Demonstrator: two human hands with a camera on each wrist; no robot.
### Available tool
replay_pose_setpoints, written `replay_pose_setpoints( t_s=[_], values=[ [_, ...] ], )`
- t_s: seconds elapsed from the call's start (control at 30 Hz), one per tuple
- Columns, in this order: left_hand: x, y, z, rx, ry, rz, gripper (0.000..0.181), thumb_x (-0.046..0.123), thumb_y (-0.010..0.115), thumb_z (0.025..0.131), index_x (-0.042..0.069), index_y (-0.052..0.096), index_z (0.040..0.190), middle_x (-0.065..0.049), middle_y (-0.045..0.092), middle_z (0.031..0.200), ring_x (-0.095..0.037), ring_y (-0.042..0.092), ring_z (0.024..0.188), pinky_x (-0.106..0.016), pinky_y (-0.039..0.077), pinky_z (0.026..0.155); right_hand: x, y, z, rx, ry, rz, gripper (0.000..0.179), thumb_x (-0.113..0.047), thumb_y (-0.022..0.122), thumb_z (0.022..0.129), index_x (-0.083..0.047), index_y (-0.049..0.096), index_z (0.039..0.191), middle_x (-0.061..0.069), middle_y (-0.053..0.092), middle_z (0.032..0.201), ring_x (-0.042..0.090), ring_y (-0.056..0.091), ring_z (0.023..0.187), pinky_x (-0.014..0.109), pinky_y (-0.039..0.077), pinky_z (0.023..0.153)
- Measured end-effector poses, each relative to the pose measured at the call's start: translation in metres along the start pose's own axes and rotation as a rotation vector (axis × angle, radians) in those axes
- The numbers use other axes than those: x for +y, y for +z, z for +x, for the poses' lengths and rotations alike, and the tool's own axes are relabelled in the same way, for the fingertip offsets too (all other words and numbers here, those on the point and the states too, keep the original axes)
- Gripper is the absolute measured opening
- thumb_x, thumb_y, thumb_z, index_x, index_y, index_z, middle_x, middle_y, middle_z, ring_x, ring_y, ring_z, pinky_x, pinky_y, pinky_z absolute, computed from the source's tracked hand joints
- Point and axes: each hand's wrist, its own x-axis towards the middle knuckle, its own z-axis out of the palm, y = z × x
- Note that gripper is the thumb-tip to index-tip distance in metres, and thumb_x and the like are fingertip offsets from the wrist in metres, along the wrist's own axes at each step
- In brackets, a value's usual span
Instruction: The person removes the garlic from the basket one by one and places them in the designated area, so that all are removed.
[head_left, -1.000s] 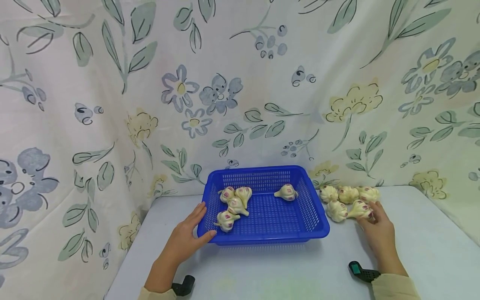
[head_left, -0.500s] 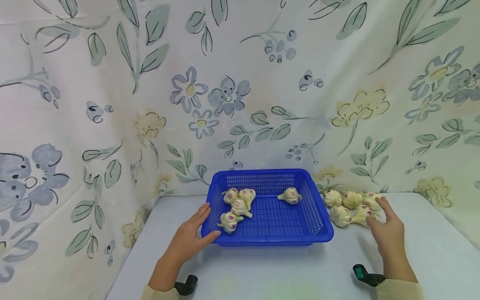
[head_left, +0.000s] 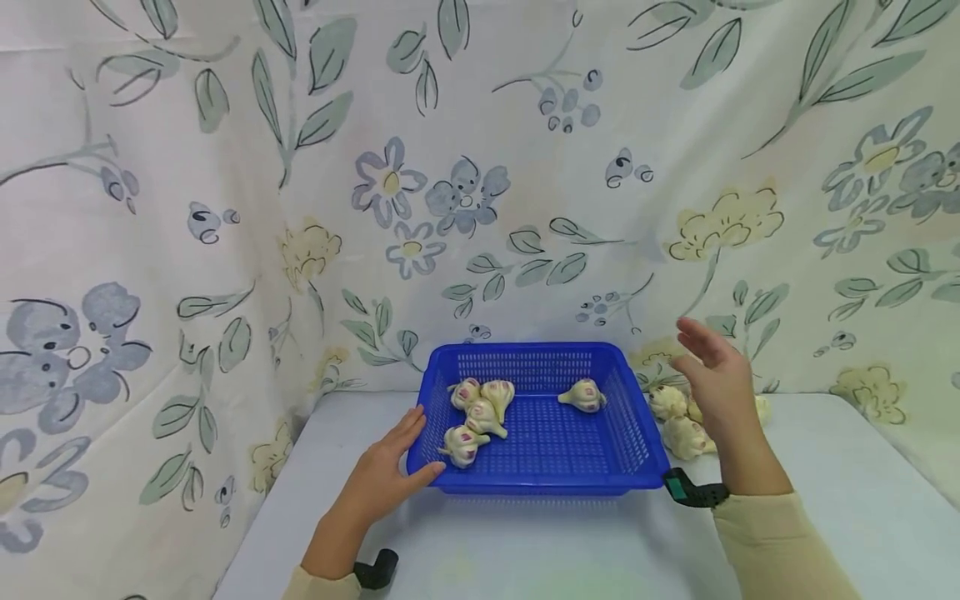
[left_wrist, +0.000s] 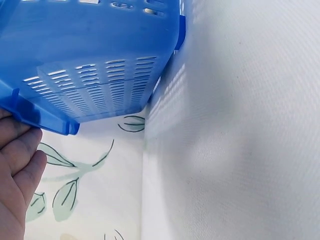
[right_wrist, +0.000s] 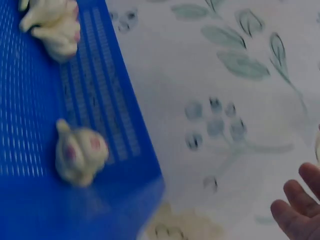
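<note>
A blue plastic basket (head_left: 540, 482) holds several white garlic bulbs with purple marks. A group of bulbs (head_left: 462, 446) lies at its left, and a lone bulb (head_left: 582, 396) sits at the back right. My left hand (head_left: 382, 471) rests against the basket's left side with its fingers extended, thumb at the front corner; the left wrist view has those fingertips (left_wrist: 31, 145) at the rim. Raised beyond the basket's right side is my right hand (head_left: 723, 387), holding nothing, fingers apart. It partly hides the pile of garlic bulbs (head_left: 684, 437) on the table.
The table (head_left: 525, 550) has a white cover. A floral cloth (head_left: 525, 167) hangs behind it and along the left. Each wrist wears a black device; the right one (head_left: 693, 492) overlaps the basket's front right corner in the head view.
My right hand has let go of a garlic bulb in the right pile and moved up and to the left. The left hand stays at the basket. The head view has shifted slightly.
</note>
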Motion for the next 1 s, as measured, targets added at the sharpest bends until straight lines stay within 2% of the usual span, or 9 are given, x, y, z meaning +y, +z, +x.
replay_pose_setpoints(
  t_s=[0.07,0.13,0.2,0.27,0.5,0.67,0.8,0.93,1.0],
  values=[
    [0.000,0.000,0.000,-0.001,-0.007,-0.004,0.087,0.065,0.064,0.084,0.015,0.040,0.151,0.004,0.030,0.160,-0.023,0.030,0.147,-0.055,0.036,0.112,-0.008,0.018,0.005,-0.065,-0.018,0.021,0.054,-0.011,0.058,0.095,-0.011,0.045,0.148,0.011,0.047,0.151,0.025,0.044,0.139,0.018,0.047,0.097],
    [0.000,0.000,-0.001,0.002,-0.006,-0.006,0.087,0.064,0.065,0.084,0.015,0.040,0.151,0.003,0.030,0.160,-0.024,0.031,0.147,-0.055,0.036,0.112,-0.012,0.034,0.009,-0.134,-0.018,0.055,0.055,-0.010,0.059,0.096,-0.007,0.043,0.148,0.013,0.047,0.151,0.028,0.043,0.140,0.029,0.046,0.105],
    [0.000,0.001,-0.001,0.007,-0.002,-0.011,0.086,0.063,0.066,0.084,0.014,0.041,0.151,0.002,0.031,0.160,-0.024,0.031,0.147,-0.054,0.036,0.112,-0.013,0.049,0.014,-0.187,-0.007,0.082,0.055,-0.010,0.059,0.096,-0.005,0.042,0.148,0.014,0.046,0.151,0.030,0.042,0.140,0.042,0.042,0.111],
    [0.001,0.001,-0.001,0.008,0.002,-0.016,0.086,0.063,0.066,0.084,0.014,0.042,0.150,0.002,0.031,0.160,-0.024,0.032,0.147,-0.054,0.036,0.112,-0.011,0.062,0.018,-0.225,0.012,0.100,0.055,-0.010,0.059,0.097,-0.003,0.042,0.148,0.015,0.045,0.151,0.032,0.041,0.141,0.049,0.037,0.114],
    [0.001,0.001,0.000,0.004,-0.013,-0.010,0.084,0.058,0.068,0.084,0.016,0.040,0.151,0.005,0.029,0.161,-0.023,0.031,0.147,-0.054,0.035,0.113,0.003,0.092,0.031,-0.323,0.113,0.075,0.055,-0.014,0.059,0.097,-0.001,0.041,0.148,0.019,0.043,0.151,0.036,0.038,0.141,0.051,0.031,0.117],
    [0.001,0.001,0.000,0.005,-0.016,0.001,0.082,0.055,0.070,0.085,0.016,0.040,0.151,0.005,0.029,0.161,-0.022,0.030,0.148,-0.054,0.035,0.113,0.008,0.105,0.039,-0.370,0.207,0.022,0.057,-0.020,0.060,0.096,-0.002,0.043,0.147,0.018,0.043,0.152,0.038,0.035,0.143,0.054,0.027,0.118],
    [0.001,0.001,0.000,0.001,-0.019,0.000,0.083,0.058,0.069,0.085,0.016,0.040,0.151,0.005,0.028,0.161,-0.022,0.030,0.148,-0.054,0.035,0.113,0.014,0.112,0.044,-0.383,0.298,0.020,0.058,-0.021,0.061,0.096,0.000,0.043,0.147,0.020,0.039,0.154,0.040,0.028,0.145,0.055,0.025,0.119],
    [0.001,0.001,-0.001,0.004,-0.022,-0.013,0.084,0.059,0.069,0.084,0.017,0.040,0.151,0.005,0.029,0.160,-0.021,0.029,0.148,-0.055,0.035,0.113,0.026,0.118,0.048,-0.404,0.398,0.008,0.059,-0.020,0.061,0.096,0.003,0.041,0.147,0.023,0.035,0.155,0.042,0.030,0.144,0.053,0.030,0.117],
    [0.001,0.001,-0.001,0.010,-0.018,-0.013,0.083,0.057,0.069,0.084,0.016,0.041,0.151,0.004,0.030,0.160,-0.022,0.030,0.148,-0.055,0.035,0.113,0.032,0.120,0.049,-0.415,0.419,-0.010,0.059,-0.019,0.060,0.096,0.004,0.039,0.147,0.025,0.034,0.155,0.043,0.033,0.141,0.052,0.035,0.114]
  ],
)
